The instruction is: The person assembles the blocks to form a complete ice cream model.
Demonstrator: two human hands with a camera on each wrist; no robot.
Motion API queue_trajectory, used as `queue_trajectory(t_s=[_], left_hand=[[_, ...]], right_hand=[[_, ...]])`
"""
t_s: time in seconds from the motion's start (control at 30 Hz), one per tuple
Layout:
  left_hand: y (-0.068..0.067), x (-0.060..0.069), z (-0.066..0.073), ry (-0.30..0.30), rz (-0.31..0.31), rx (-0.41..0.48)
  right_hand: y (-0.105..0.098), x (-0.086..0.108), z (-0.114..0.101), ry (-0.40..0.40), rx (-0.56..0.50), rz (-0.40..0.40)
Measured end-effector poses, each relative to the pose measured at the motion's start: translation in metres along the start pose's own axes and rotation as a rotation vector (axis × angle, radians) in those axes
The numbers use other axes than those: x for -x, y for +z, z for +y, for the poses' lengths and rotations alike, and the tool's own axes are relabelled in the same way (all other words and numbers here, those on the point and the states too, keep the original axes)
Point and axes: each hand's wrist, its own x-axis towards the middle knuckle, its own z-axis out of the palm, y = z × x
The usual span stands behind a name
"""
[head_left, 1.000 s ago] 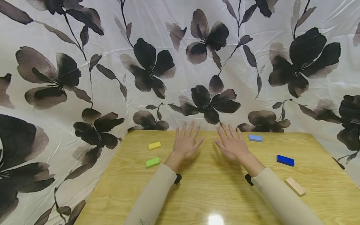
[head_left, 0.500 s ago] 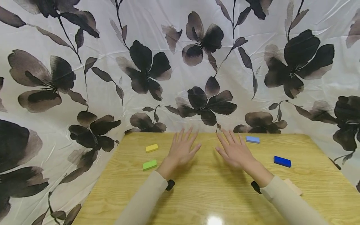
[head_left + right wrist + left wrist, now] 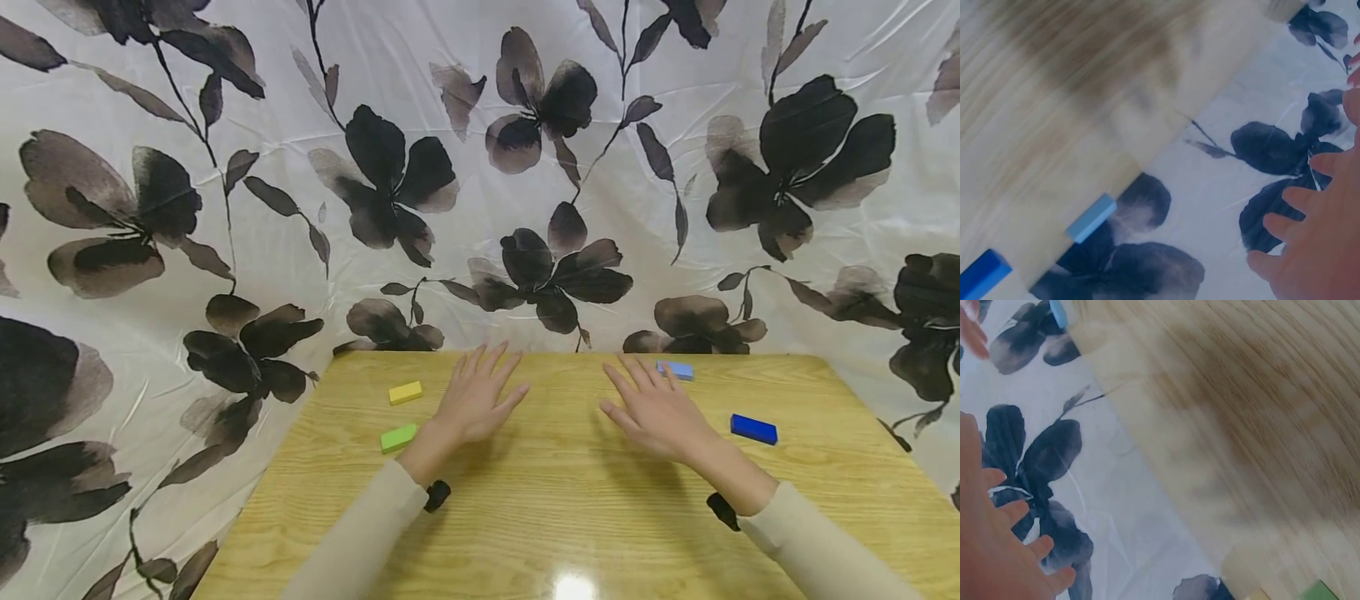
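Note:
Both hands hover over the wooden table with fingers spread, holding nothing. The left hand is right of a yellow block and a green block, its wrist close to the green one. My right hand is left of a dark blue block; its fingers partly overlap a light blue block in the head view. In the right wrist view the light blue block lies apart from the hand. The left wrist view shows the left hand at the lower left.
A wooden table reaches to a hanging white cloth with dark flowers, behind it and at the left and right. A black wrist device is on the left wrist, another on the right. The tan block seen earlier is hidden, apparently beneath the right sleeve.
The hands have moved apart, the left one leftward and the right one rightward, towards the light blue block. The right forearm now covers the tan block. The blocks appear slightly shifted with the camera view.

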Motion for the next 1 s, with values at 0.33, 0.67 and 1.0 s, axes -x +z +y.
queue_trajectory(t_s=[0.33,0.67,1.0], left_hand=[[-0.015,0.029,-0.021,0.042,0.003,-0.014],[-0.022,0.056,-0.048,0.062,0.033,0.090],[-0.032,0.089,-0.089,0.027,0.105,0.089]], right_hand=[[-0.008,0.028,0.018,-0.018,0.032,0.035],[-0.019,0.063,0.059,0.028,0.000,0.125],[-0.020,0.088,0.087,0.102,-0.044,0.085]])
